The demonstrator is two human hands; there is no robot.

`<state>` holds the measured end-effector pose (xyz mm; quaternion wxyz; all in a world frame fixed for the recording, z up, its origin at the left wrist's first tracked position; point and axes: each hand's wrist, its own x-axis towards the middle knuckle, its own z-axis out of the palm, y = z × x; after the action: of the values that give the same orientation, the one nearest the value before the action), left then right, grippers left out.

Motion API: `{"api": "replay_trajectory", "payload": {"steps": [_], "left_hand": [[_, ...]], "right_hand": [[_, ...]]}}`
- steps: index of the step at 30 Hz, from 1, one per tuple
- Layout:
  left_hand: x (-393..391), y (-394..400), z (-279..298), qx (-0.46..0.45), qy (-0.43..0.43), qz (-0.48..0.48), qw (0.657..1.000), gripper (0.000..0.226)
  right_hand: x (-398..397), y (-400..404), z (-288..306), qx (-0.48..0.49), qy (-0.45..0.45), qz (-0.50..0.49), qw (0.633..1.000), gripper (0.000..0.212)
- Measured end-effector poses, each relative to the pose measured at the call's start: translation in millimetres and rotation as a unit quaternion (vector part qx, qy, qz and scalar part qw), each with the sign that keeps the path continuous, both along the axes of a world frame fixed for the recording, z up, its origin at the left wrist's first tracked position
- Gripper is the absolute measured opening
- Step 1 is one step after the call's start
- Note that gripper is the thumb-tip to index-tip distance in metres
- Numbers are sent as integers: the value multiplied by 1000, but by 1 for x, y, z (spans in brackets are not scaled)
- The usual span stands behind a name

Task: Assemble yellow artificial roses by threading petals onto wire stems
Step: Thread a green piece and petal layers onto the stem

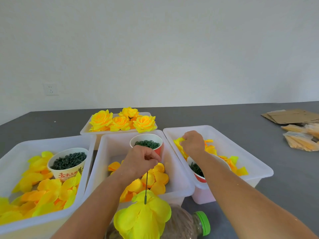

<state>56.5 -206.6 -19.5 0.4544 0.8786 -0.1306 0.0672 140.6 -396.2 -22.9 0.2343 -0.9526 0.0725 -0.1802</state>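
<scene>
Grey table [224, 118]: white tubs [250, 163], cardboard [291, 116], bottle [193, 223].

The left hand [140, 160] pinches the top of a thin dark wire stem [146, 185] over the middle white plastic bin [179, 171]; yellow fabric petals [143, 219] hang at the stem's lower end. The right hand [193, 143] grips loose yellow petals [178, 141] in the right white plastic bin [241, 150]. Finished yellow fabric roses [120, 122] fill the far bin on the dark grey desk [241, 116].
</scene>
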Motion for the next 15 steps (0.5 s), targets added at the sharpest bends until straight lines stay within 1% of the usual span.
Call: {"api": "replay_trajectory", "payload": {"steps": [2, 3, 5, 6, 7, 11, 15], "left_hand": [[0, 1, -2, 6, -2, -2, 1000, 23], [0, 2, -2, 8, -2, -3, 1000, 22], [-1, 2, -3, 6, -1, 2, 1000, 21], [0, 2, -3, 6, -2, 5, 1000, 21], [0, 1, -3, 7, -3, 7, 1000, 20], [2, 1, -4, 16, -10, 7, 1000, 21], [4, 2, -4, 18, -13, 13, 1000, 23]], "right_hand": [[-3, -9, 3, 91, -28, -9, 995, 21], [-5, -13, 5, 154, -43, -12, 987, 19], [-12, -21, 8, 278, -69, -16, 958, 12], [-16, -25, 8, 326, -74, -15, 942, 15], [-19, -27, 7, 352, -75, -14, 933, 19], [-25, -31, 4, 311, -71, 26, 947, 29], [-27, -27, 0, 300, -64, 84, 948, 40]]}}
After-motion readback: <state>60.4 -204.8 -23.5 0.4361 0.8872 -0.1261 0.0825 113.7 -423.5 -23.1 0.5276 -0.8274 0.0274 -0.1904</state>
